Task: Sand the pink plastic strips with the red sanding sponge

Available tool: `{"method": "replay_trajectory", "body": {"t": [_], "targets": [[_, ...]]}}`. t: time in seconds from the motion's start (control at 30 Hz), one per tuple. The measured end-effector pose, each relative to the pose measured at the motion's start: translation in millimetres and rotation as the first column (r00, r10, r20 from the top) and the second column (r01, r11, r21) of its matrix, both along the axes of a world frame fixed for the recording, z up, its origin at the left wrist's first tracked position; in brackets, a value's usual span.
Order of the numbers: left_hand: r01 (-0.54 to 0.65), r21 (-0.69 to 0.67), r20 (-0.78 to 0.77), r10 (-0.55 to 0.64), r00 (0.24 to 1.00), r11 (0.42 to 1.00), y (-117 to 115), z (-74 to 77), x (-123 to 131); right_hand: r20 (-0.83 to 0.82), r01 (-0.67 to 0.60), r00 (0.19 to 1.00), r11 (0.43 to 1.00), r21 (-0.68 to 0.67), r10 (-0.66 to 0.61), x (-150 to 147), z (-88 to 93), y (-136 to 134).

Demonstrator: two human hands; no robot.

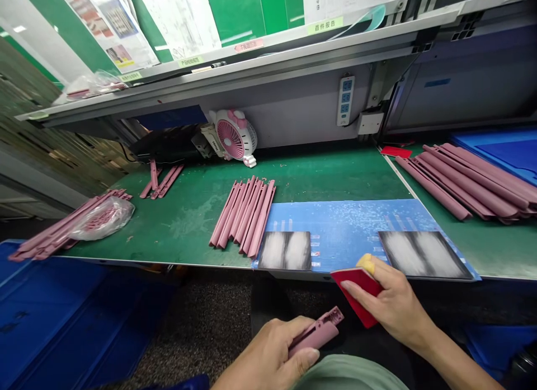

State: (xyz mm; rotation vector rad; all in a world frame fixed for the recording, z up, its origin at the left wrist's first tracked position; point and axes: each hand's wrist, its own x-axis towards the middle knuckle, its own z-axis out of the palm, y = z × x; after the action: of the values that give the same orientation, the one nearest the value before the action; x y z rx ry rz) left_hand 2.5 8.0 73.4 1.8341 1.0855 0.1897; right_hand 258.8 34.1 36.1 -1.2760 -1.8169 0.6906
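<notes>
My left hand (279, 353) is closed round a pink plastic strip (314, 337) with a slotted end that points up and right, in front of the bench edge. In my right hand (396, 300) is a flat red pad (358, 292), pinched between thumb and fingers, with a yellow cover on one fingertip. The pad is apart from the strip, up and to its right. Beyond the hands, a blue mat (339, 222) carries two dark-framed pads with whitened faces, a left one (285, 250) and a right one (425, 254).
A row of pink strips (243, 216) lies mid-bench. Larger piles sit at the right (474, 180) and far left (62, 228), by a plastic bag (103, 217). A pink fan (232, 135) and a power strip (345, 100) are under the shelf (251, 71). Blue bins (84, 323) stand below left.
</notes>
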Motion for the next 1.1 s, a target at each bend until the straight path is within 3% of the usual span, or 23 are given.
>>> {"method": "replay_trajectory", "body": {"t": [0.17,0.27,0.33,0.37,0.47,0.53,0.6,0.77,0.87,0.97,1.1], "targets": [[0.002,-0.127,0.159,0.019,0.987,0.992,2.2,-1.6,-0.5,-0.094,-0.135,0.986,0.989,0.063,0.14,-6.7,-5.6,-3.3],[0.005,-0.284,0.259,0.072,0.963,0.959,-1.3,-18.4,-4.3,-0.181,0.044,0.983,0.998,0.046,-0.035,1.5,-14.5,-2.8],[-0.058,-0.324,0.316,0.166,0.934,0.944,-5.4,-34.4,-5.0,-0.344,0.173,0.914,0.973,-0.154,-0.217,5.2,-18.1,-4.0],[-0.105,-0.316,0.334,0.215,0.918,0.943,-7.3,-42.4,-3.8,-0.434,0.179,0.851,0.941,-0.287,-0.294,3.7,-18.5,-5.8],[-0.259,-0.125,0.339,0.286,0.896,0.958,-10.5,-61.4,4.9,-0.615,0.029,0.682,0.854,-0.519,-0.397,-16.0,-16.2,-14.2],[-0.317,0.078,0.352,0.272,0.896,0.945,-11.1,-69.5,11.3,-0.651,-0.045,0.659,0.845,-0.533,-0.376,-33.0,-15.9,-18.5],[-0.338,0.197,0.376,0.247,0.893,0.92,-12.1,-76.2,14.3,-0.653,-0.059,0.66,0.841,-0.539,-0.372,-43.1,-19.2,-19.5],[-0.397,0.223,0.406,0.285,0.868,0.89,-18.5,-92.7,9.3,-0.597,0.027,0.637,0.788,-0.615,-0.488,-36.3,-32.0,-16.2],[-0.445,0.243,0.398,0.33,0.856,0.862,-21.5,-99.3,9.0,-0.688,-0.054,0.559,0.808,-0.587,-0.462,-37.1,-27.2,-17.2],[-0.476,0.265,0.401,0.354,0.845,0.838,-23.4,-101.3,11.1,-0.724,-0.159,0.604,0.841,-0.518,-0.332,-44.9,-19.3,-16.5],[-0.501,0.249,0.462,0.353,0.814,0.829,-23.0,-96.6,9.1,-0.652,-0.106,0.647,0.8,-0.59,-0.395,-46.6,-28.5,-14.6]]}}
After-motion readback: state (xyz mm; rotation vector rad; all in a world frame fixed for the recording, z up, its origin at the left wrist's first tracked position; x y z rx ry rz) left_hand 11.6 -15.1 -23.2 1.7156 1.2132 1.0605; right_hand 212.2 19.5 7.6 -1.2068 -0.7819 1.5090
